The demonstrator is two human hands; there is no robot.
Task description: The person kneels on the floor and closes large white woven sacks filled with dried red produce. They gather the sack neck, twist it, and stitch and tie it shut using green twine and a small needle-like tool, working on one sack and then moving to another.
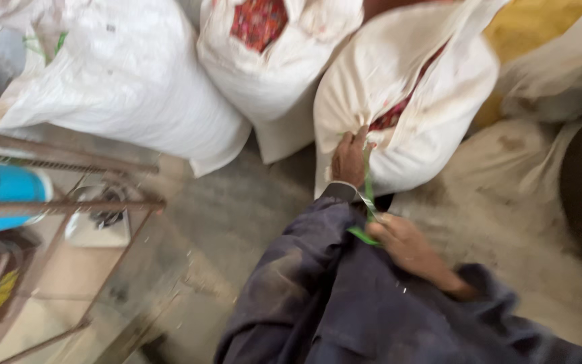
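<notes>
Tying step. My left hand [349,160] grips the sack [432,101] at its split seam, far centre. My right hand [402,239] pinches the green string [369,195], taut between. Next likely calls for a steady pull.

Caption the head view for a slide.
Left hand grips a white sack; right hand pulls a green string.

white sack [122,81] | blue drum [8,192] | rusty metal frame [69,202] | yellow sack [533,27]
</notes>
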